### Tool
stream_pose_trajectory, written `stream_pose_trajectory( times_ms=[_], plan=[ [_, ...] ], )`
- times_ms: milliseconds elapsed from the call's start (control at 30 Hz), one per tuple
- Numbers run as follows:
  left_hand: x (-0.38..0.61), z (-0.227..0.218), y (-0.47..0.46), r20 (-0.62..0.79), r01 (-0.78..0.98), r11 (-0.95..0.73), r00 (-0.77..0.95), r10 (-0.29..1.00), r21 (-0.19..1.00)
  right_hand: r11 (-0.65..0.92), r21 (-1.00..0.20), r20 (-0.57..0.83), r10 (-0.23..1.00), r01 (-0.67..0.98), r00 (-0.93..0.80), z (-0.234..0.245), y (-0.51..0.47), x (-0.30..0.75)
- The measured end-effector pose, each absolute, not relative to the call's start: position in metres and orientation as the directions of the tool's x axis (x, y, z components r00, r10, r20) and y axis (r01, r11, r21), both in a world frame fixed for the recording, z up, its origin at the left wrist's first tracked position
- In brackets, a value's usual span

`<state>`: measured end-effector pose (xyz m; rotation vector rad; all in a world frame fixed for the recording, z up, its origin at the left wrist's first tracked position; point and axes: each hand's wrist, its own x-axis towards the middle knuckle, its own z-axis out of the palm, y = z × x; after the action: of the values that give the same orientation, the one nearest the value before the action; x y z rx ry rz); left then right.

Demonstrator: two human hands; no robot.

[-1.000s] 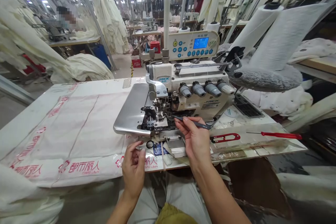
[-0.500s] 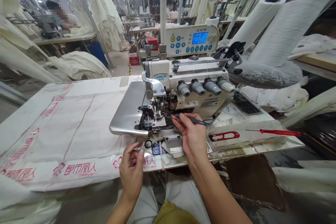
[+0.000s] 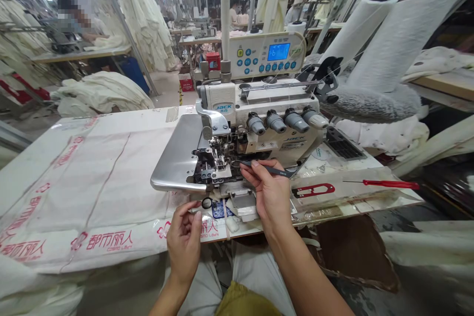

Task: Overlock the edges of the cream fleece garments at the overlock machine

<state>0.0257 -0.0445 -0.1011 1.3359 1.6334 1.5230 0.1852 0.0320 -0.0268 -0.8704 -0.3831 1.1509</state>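
My right hand (image 3: pixel 272 192) grips dark tweezers (image 3: pixel 276 171), their tips reaching into the opened front of the white overlock sewing machine (image 3: pixel 266 108), beside the needle and presser foot area (image 3: pixel 221 155). What the tips touch is too small to make out. My left hand (image 3: pixel 184 234) hovers by the table's front edge, fingers loosely curled and the thumb apart, with nothing visible in it. Close to its fingertips are a small black ring (image 3: pixel 206 203) and a blue patch (image 3: pixel 221 209) below the machine.
Red thread snips (image 3: pixel 314 190) and a red-handled screwdriver (image 3: pixel 388 184) lie right of the machine. A metal plate (image 3: pixel 177 150) extends left over the cloth-covered table (image 3: pixel 111 173). Large white thread cones (image 3: pixel 400 44) stand at right. Another person (image 3: pixel 79 22) sits at the far left.
The view has shifted slightly, moving the scene a little left. Both hands keep nearly the same pose, the tweezers still held at the machine's front opening.
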Motion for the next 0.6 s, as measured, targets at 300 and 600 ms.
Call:
stream_pose_trajectory(
  times_ms=[300, 600],
  plan=[
    [0.0253, -0.1025, -0.0454, 0.241, 0.306, -0.128, -0.368, 0.898, 0.944, 0.116, -0.754, -0.184, 0.908, -0.646, 0.378, -0.0273, 0.0336, 0.1863],
    [0.0264, -0.0983, -0.0458, 0.255, 0.308, -0.143, -0.364, 0.896, 0.941, 0.098, -0.753, -0.189, 0.915, -0.651, 0.357, -0.0272, 0.0339, 0.1863]
  ],
)
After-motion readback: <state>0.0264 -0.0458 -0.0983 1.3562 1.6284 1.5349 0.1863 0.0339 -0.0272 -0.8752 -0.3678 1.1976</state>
